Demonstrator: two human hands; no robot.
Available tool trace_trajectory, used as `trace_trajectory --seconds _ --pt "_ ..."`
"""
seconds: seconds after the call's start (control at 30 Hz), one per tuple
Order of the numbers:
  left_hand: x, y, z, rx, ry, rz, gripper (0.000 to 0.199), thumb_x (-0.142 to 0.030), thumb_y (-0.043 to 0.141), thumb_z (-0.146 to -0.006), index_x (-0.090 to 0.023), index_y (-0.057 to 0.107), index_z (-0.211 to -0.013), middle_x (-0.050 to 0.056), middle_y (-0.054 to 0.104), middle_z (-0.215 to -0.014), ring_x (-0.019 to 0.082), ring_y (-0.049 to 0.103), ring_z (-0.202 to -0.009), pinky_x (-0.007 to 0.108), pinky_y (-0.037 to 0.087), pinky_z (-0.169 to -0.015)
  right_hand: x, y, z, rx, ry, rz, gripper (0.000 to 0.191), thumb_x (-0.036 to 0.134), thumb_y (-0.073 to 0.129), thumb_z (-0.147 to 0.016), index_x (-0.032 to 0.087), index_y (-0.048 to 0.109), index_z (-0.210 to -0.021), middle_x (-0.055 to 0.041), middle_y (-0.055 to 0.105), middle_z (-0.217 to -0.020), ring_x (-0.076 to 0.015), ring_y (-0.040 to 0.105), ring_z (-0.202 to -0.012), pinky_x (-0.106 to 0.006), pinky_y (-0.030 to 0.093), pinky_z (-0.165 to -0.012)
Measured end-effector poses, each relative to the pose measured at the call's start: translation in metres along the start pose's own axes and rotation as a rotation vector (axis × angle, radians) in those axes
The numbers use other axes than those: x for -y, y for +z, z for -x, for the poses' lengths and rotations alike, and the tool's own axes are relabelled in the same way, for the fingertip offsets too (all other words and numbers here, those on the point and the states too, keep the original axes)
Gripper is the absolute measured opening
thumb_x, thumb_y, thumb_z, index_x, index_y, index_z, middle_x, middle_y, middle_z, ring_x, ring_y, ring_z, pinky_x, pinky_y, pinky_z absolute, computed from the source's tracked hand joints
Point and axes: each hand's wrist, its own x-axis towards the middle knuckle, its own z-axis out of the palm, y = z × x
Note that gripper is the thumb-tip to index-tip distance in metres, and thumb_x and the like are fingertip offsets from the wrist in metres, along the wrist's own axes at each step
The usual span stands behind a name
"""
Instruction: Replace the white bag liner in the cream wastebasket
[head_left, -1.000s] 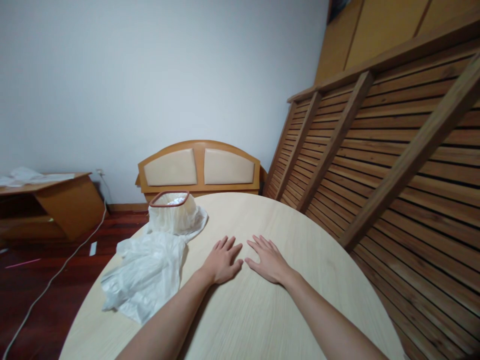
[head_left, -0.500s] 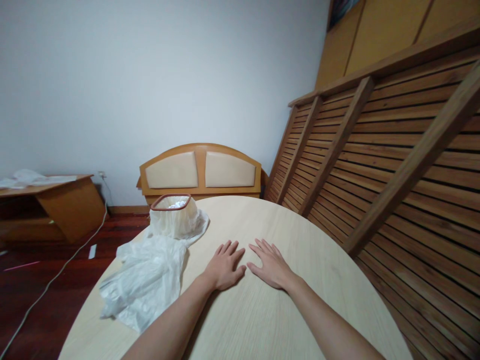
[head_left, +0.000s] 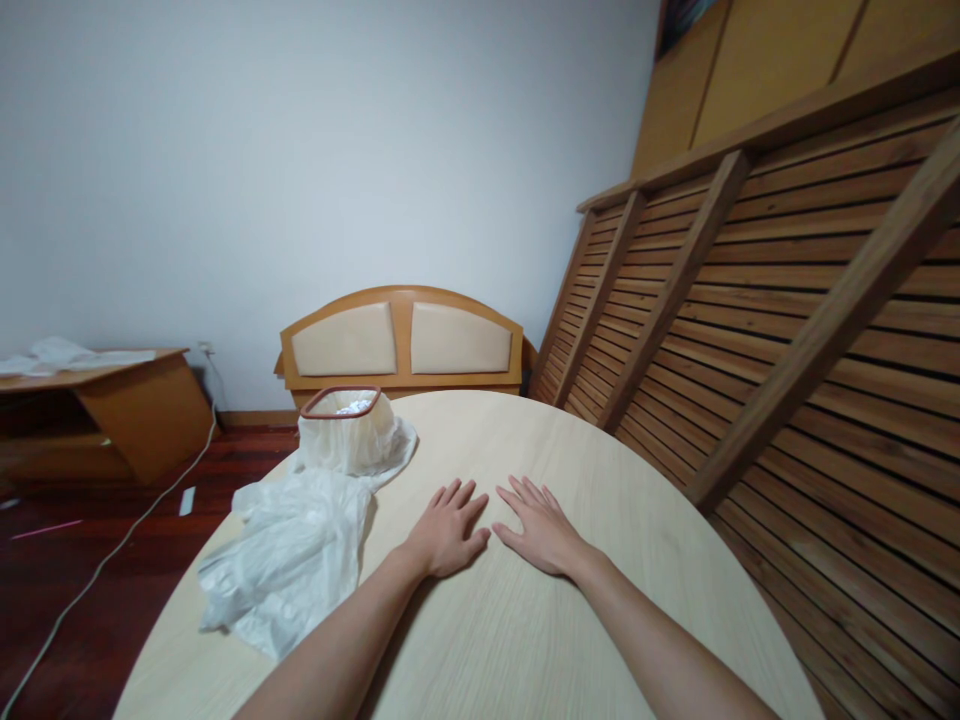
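My left hand [head_left: 448, 530] lies palm down on the pale round wooden table [head_left: 525, 640], fingers spread and nothing in it. Close beside it, my right hand [head_left: 541, 528] rests the same way, flat and open, the two thumbs a small gap apart. To the left of my left hand a crumpled white plastic bag [head_left: 292, 560] is spread over the table. Behind that bag stands a small bin [head_left: 341, 440] with a reddish-brown rim, lined with a whitish plastic bag. Something shiny and white shows inside the bin, too unclear to name.
A wooden headboard [head_left: 401, 382] with two cream pads stands behind the table against the wall. Slatted wooden bed panels [head_left: 750, 330] lean along the right. At left are a low wooden cabinet [head_left: 142, 420] and a white cable [head_left: 112, 555] on the dark red floor.
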Motion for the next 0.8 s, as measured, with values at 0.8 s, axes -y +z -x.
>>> trace_trajectory --seconds 0.8 --pt "-0.0025 0.0 0.0015 0.001 -0.01 -0.003 0.063 -0.049 0.046 -0.096 -0.021 0.043 -0.153 0.013 0.03 -0.165 0.036 0.022 -0.154 0.055 0.021 -0.124 0.0005 -0.0022 0.0001 0.014 0.005 0.006 0.076 0.066 0.041 -0.094 0.026 0.033 -0.158 -0.0076 0.017 -0.17 -0.0281 0.007 -0.157 -0.049 0.003 -0.125"
